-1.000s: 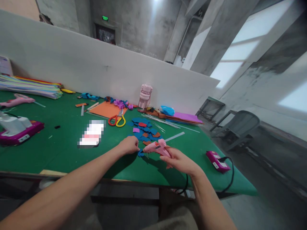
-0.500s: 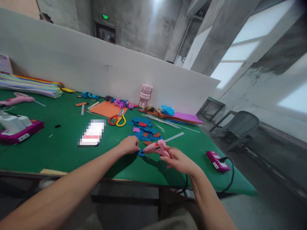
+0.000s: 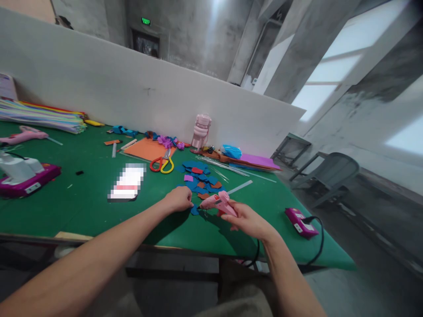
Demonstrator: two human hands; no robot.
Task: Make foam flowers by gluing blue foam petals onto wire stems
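Note:
My right hand (image 3: 246,220) grips a pink glue gun (image 3: 218,203) by its handle, its nozzle pointing left at a small blue felt piece (image 3: 194,211) on the green table (image 3: 99,211). My left hand (image 3: 178,199) pinches that blue piece at its left edge, fingers closed. Just beyond lies a heap of blue, orange and purple felt cut-outs (image 3: 198,178). A clear glue stick (image 3: 239,187) pokes out behind the gun.
Red-and-yellow scissors (image 3: 161,164) lie on an orange sheet (image 3: 148,149). A pink bottle (image 3: 200,132) stands by the white partition. A magenta power strip (image 3: 299,222) with a black cable sits at right, another (image 3: 24,176) at left. Stacked coloured sheets (image 3: 42,119) lie far left.
The glue gun's nozzle has shifted slightly right and up along the blue piece. My left hand has stayed pinched in place.

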